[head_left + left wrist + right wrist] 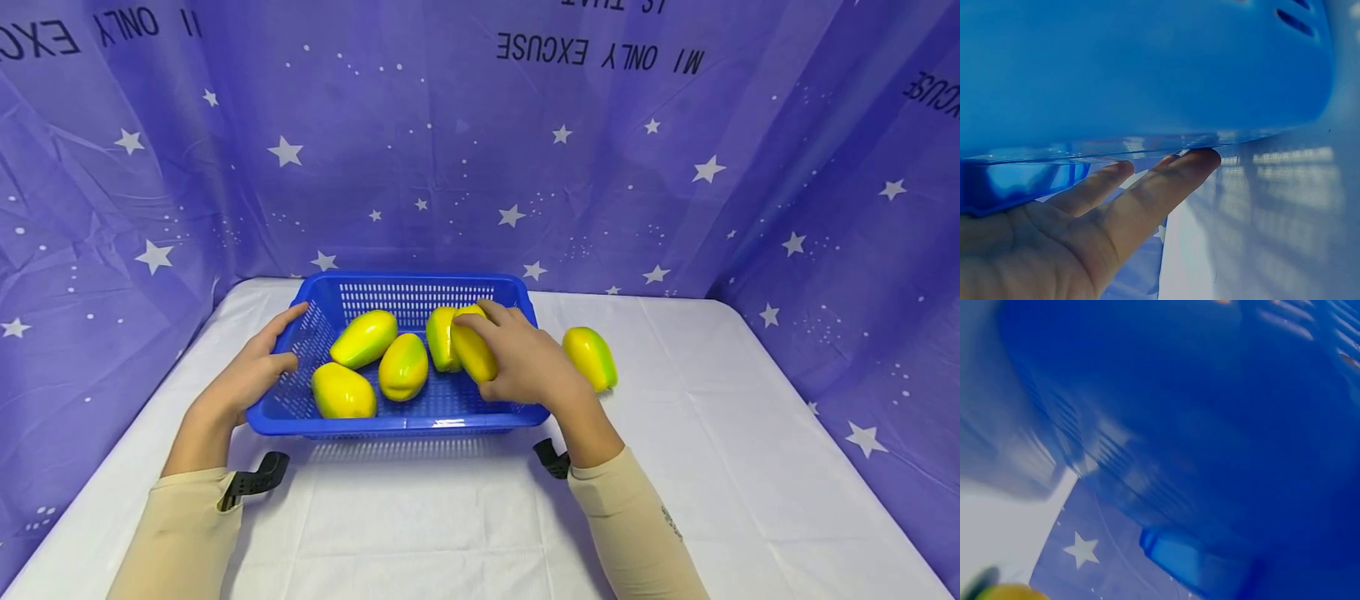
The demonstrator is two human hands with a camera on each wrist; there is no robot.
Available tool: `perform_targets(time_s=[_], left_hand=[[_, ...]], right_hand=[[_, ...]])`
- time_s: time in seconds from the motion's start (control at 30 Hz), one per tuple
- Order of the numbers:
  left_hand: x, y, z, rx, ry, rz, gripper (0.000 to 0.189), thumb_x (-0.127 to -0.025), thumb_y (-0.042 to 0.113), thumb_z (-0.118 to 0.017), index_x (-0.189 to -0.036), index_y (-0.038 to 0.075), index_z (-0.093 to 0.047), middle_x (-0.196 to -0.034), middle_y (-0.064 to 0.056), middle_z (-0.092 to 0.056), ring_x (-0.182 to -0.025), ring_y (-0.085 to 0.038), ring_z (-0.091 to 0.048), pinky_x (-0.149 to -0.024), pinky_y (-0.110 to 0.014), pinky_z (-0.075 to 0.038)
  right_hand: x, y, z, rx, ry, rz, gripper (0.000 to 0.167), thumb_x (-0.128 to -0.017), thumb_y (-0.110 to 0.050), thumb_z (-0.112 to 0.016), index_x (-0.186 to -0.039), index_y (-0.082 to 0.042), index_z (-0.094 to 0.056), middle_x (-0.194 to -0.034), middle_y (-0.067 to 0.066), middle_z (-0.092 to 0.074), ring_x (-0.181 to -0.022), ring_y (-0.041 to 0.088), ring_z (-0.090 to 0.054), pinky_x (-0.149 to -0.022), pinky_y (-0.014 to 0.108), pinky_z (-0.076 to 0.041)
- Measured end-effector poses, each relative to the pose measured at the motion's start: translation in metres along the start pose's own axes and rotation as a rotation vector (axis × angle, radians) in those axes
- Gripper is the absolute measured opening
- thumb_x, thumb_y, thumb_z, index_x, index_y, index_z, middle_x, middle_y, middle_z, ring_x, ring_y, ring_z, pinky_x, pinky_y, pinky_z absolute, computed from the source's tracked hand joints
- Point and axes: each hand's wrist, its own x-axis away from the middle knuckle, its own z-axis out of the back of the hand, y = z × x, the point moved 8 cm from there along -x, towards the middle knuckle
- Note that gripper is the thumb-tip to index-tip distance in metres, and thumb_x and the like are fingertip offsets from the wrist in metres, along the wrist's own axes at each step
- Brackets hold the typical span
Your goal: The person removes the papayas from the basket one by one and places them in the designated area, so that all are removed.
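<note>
A blue plastic basket (420,427) with slotted walls holds several yellow-green mangoes, among them a mango (363,339) at the back left and another mango (403,367) in the middle. My left hand (247,367) grips the basket's left rim, thumb over the edge; in the left wrist view its fingers (1147,200) lie along the outer wall. Over the right end of the basket, my right hand (525,354) holds a mango (474,346) between thumb and fingers, overlapping one more mango (441,337) behind it. The right hand is hidden in the right wrist view behind the basket wall (1210,425).
To the right of the basket, a single mango (590,358) lies on the white tablecloth (712,467); its edge also shows as a yellow shape (1013,592) in the right wrist view. A purple star-printed curtain (420,150) hangs at the back and both sides.
</note>
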Motion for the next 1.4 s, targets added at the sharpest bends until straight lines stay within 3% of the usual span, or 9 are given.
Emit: perform_targets(time_s=[0.27, 0.7, 1.0, 1.17, 1.4], left_hand=[[0.001, -0.002, 0.0, -0.001, 0.001, -0.007, 0.088, -0.085, -0.004, -0.038, -0.158, 0.03, -0.004, -0.159, -0.022, -0.004, -0.124, -0.052, -0.036, -0.081, -0.056, -0.051], [-0.001, -0.005, 0.001, 0.011, 0.003, 0.003, 0.088, -0.085, -0.005, -0.038, -0.158, 0.032, -0.005, -0.159, -0.022, -0.003, -0.122, -0.052, -0.038, -0.078, -0.054, -0.053], [-0.001, -0.001, 0.002, 0.006, -0.003, -0.001, 0.088, -0.085, -0.005, -0.038, -0.158, 0.032, -0.005, -0.158, -0.024, -0.006, -0.119, -0.051, -0.04, -0.077, -0.052, -0.054], [-0.001, 0.0, 0.001, 0.007, -0.002, -0.005, 0.087, -0.085, -0.005, -0.038, -0.158, 0.031, -0.005, -0.157, -0.025, -0.008, -0.115, -0.05, -0.043, -0.075, -0.051, -0.055], [-0.001, -0.001, 0.001, -0.011, 0.002, 0.009, 0.087, -0.086, -0.004, -0.038, -0.158, 0.033, -0.004, -0.159, -0.023, -0.004, -0.123, -0.051, -0.036, -0.079, -0.053, -0.053]], right_hand=[[0.009, 0.01, 0.025, -0.072, 0.093, 0.02, 0.087, -0.066, -0.027, -0.08, -0.144, -0.033, -0.042, -0.154, 0.004, -0.029, -0.127, 0.029, -0.04, -0.073, 0.043, -0.052], [0.031, 0.044, 0.06, -0.179, 0.209, -0.059, 0.09, -0.063, -0.022, -0.08, -0.144, -0.031, -0.041, -0.158, -0.003, -0.023, -0.127, 0.027, -0.039, -0.079, 0.045, -0.051], [0.048, 0.082, 0.075, -0.271, 0.262, -0.12, 0.091, -0.063, -0.013, -0.078, -0.146, -0.024, -0.041, -0.158, 0.0, -0.024, -0.138, 0.032, -0.029, -0.1, 0.059, -0.036], [0.06, 0.108, 0.08, -0.317, 0.292, -0.169, 0.092, -0.065, -0.008, -0.077, -0.147, -0.023, -0.039, -0.158, -0.001, -0.023, -0.14, 0.028, -0.027, -0.1, 0.059, -0.035], [0.074, 0.139, 0.079, -0.331, 0.276, -0.264, 0.094, -0.067, -0.004, -0.075, -0.15, -0.023, -0.034, -0.159, 0.006, -0.021, -0.131, 0.036, -0.036, -0.095, 0.059, -0.038]])
